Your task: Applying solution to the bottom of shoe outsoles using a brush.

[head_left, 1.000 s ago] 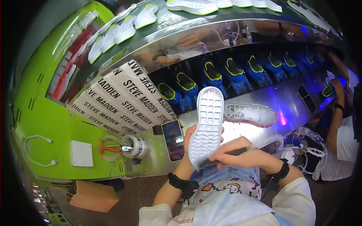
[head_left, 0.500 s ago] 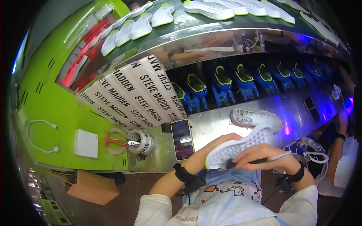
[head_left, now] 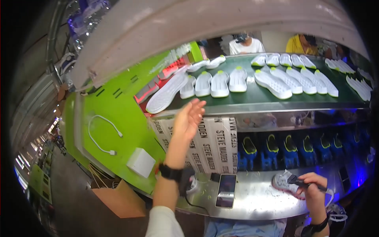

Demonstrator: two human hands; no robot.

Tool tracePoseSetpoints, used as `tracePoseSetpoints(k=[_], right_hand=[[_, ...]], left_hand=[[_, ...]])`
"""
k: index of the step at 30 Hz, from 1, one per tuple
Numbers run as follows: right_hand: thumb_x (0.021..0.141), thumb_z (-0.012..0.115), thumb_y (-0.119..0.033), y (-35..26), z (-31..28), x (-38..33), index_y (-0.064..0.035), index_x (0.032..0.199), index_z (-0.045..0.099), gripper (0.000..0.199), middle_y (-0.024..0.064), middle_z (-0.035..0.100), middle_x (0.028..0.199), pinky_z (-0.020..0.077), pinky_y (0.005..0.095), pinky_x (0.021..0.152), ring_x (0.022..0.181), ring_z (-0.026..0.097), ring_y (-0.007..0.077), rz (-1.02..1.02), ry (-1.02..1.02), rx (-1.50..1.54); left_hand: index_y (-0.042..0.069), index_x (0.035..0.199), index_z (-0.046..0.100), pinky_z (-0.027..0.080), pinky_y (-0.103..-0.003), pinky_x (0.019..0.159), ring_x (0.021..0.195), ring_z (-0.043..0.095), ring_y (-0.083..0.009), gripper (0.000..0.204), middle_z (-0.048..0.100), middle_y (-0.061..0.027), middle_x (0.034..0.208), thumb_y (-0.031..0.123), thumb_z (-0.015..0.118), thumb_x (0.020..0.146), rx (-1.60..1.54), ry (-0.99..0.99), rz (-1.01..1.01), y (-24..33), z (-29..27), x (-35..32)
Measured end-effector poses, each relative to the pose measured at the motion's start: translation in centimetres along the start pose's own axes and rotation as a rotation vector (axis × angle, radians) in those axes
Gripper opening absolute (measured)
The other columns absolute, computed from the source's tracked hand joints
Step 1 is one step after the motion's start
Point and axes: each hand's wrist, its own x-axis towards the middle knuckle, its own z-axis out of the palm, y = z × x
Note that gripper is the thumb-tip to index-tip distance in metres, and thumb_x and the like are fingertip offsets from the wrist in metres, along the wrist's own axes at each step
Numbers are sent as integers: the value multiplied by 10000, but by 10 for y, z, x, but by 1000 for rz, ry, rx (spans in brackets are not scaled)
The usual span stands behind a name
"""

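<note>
A long green belt (head_left: 276,98) runs across the far side of the scene, under a broad pale beam (head_left: 197,23) that arches overhead. Left of the belt a bright green table (head_left: 118,122) slopes down toward the near left. Under the belt sits a metal bench (head_left: 256,197), lit blue at its right end, with a row of blue and yellow-green moulds (head_left: 290,148) at its back; six show clearly, more fade into the dark on the right. A printed white sheet (head_left: 213,144) hangs between the table and the moulds.

On the belt lie white soles (head_left: 203,83), well over a dozen; an exact count is not possible where they crowd at the far right. Two people (head_left: 246,44) stand beyond the belt.

One white shoe (head_left: 285,181) lies on the bench at the right. The right hand (head_left: 314,189) rests on it, closed around a dark pen-like tool (head_left: 304,183). The left hand (head_left: 189,118) is raised toward the near edge of the belt, fingers spread and holding nothing, close to the long sole (head_left: 167,93) at the belt's left end. One dark phone (head_left: 226,190) lies on the bench, one white box (head_left: 141,162) and one white cable (head_left: 103,132) on the green table.
</note>
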Motion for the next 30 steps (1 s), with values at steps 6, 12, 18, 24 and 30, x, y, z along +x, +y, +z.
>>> tracePoseSetpoints(k=[6,12,18,24,30], right_hand=[[665,672,5,5,-14,-26,-4,1045,496,419,201,561,1030,505,294,563,651,601,213,76,129,51],[620,603,84,-6,-10,-23,42,880,633,266,173,652,914,512,306,714,778,626,223,200,312,-284],[853,610,-114,18,1,-16,-45,1165,596,320,46,612,1141,414,257,915,1047,538,109,452,-353,47],[893,586,-189,35,10,-21,-35,1159,590,307,45,637,974,489,221,678,760,587,82,548,-24,-39],[821,621,-83,78,-19,-54,8,1076,627,270,127,665,1021,481,272,808,937,630,167,389,-46,12]], left_hand=[[-55,1096,548,477,-502,756,978,583,-374,543,537,-253,1197,366,605,758,1784,670,-125,72,-78,99],[23,1168,475,509,-336,684,789,556,-183,405,521,-69,1003,151,589,802,453,328,236,42,-63,28],[25,1217,494,457,-359,864,1001,565,-228,510,579,-108,1100,389,449,864,-12,16,117,-111,-75,-116],[18,1245,465,468,-384,848,983,566,-259,578,571,-145,1104,450,444,862,42,-523,69,-326,-1,-77],[11,1273,435,479,-410,833,965,567,-290,649,564,-183,1107,511,439,859,333,-722,28,-427,15,-197]])
